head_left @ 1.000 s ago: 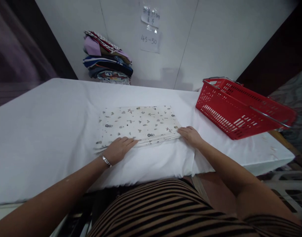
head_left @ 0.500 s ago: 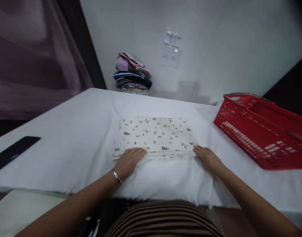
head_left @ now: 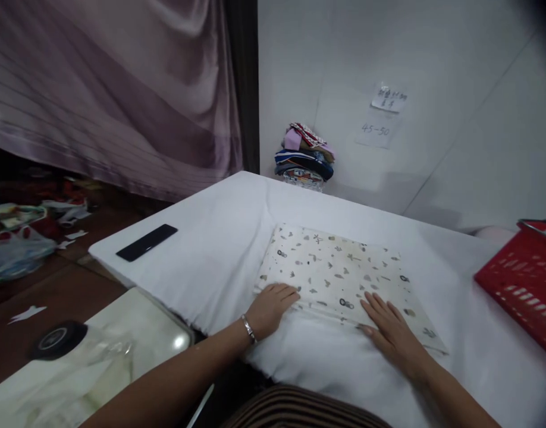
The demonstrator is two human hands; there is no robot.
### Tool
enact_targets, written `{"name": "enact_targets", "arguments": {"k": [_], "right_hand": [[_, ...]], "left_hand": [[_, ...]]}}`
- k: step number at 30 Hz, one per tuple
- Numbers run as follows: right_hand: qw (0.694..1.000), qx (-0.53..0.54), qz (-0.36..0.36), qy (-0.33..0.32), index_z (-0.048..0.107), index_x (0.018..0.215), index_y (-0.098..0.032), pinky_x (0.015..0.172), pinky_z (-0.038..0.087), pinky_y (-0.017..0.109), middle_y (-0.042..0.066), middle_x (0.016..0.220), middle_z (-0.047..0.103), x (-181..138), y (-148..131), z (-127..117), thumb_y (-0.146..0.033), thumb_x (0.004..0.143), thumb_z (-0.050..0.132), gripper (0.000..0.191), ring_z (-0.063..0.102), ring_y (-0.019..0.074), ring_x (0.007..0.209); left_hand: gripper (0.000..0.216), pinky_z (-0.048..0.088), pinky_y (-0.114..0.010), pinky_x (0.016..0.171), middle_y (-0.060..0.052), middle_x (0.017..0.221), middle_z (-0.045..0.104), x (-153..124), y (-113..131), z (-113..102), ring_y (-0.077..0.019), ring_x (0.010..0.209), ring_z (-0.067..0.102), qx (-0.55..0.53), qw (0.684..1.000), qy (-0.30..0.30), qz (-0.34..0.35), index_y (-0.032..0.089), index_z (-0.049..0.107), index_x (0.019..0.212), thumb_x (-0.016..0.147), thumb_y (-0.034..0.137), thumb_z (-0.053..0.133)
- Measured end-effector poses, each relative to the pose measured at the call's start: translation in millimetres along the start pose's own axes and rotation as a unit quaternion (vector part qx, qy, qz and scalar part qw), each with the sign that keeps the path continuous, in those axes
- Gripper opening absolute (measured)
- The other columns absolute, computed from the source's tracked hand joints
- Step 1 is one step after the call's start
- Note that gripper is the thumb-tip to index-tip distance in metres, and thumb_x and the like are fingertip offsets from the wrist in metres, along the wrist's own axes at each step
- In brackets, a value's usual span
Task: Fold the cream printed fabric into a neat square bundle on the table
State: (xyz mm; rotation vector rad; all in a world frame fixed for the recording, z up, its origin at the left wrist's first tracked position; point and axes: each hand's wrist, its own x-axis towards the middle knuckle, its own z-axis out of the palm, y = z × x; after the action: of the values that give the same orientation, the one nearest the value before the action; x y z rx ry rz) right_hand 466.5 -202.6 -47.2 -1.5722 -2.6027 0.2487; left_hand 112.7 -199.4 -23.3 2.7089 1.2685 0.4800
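Note:
A folded cream cloth (head_left: 330, 273) with small grey and tan printed figures lies flat on the white-covered table (head_left: 210, 255). My left hand (head_left: 273, 306) rests on its near left edge, palm down with fingers stretched out; a silver bracelet circles the wrist. Near the middle of the front edge, my right hand (head_left: 391, 330) lies flat on the fabric, fingers spread. Neither hand grips the cloth. Several folded layers show along the near edge.
A red plastic basket (head_left: 523, 285) stands at the table's right. A black phone-like slab (head_left: 147, 242) lies at the left. Folded clothes (head_left: 305, 156) are stacked behind the table by the wall. A white surface with clear plastic (head_left: 107, 356) and a black roll (head_left: 59, 340) is at lower left.
The view has turned to the left, bringing in the floor and lower-left surface. My right hand has moved inward from the cloth's right corner onto its front middle; my left hand stays at the near left edge.

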Motion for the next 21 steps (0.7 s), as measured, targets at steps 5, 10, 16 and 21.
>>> {"name": "enact_targets", "arguments": {"k": [5,10,16,21], "right_hand": [[1.0,0.009,0.001,-0.024,0.02,0.141,-0.034,0.109,0.017,0.051,0.0,0.148,0.016,-0.5,2.9,-7.8,-0.049,0.09,0.032,0.055,0.013,0.0243,0.136],[0.999,0.022,0.028,0.005,0.023,0.142,-0.029,0.109,0.016,0.047,0.001,0.149,0.013,43.0,-11.8,-27.4,-0.05,0.091,0.027,0.055,0.009,0.0231,0.137],[0.991,0.003,0.133,0.032,0.025,0.142,-0.015,0.109,0.013,0.045,0.01,0.149,0.015,130.4,-4.4,-39.7,-0.051,0.091,0.026,0.063,0.009,0.0244,0.137],[0.972,-0.03,0.229,0.03,0.028,0.14,-0.014,0.107,0.011,0.047,0.012,0.148,0.02,160.7,31.6,-34.3,-0.048,0.09,0.029,0.06,0.012,0.026,0.136]], "left_hand": [[0.046,0.035,-0.039,0.098,-0.004,0.116,0.06,-20.7,-17.8,-13.3,-0.0184,0.11,0.05,-0.057,0.997,0.057,-0.021,0.021,0.055,0.114,0.071,0.007,0.047],[0.023,0.043,-0.036,0.092,-0.006,0.107,0.064,-17.7,-50.9,-20.4,-0.0181,0.105,0.054,-0.09,0.968,0.186,-0.143,0.021,0.063,0.097,0.082,0.028,0.047],[0.049,0.048,-0.033,0.08,-0.01,0.12,0.056,8.5,-80.8,-20.3,-0.0207,0.097,0.058,-0.11,0.928,0.107,-0.341,0.014,0.05,0.12,0.08,0.043,0.045],[0.052,0.046,-0.033,0.081,-0.01,0.117,0.058,14.7,-76.1,-22.7,-0.0216,0.098,0.058,-0.097,0.938,0.028,-0.332,0.015,0.043,0.127,0.08,0.037,0.044]]}}
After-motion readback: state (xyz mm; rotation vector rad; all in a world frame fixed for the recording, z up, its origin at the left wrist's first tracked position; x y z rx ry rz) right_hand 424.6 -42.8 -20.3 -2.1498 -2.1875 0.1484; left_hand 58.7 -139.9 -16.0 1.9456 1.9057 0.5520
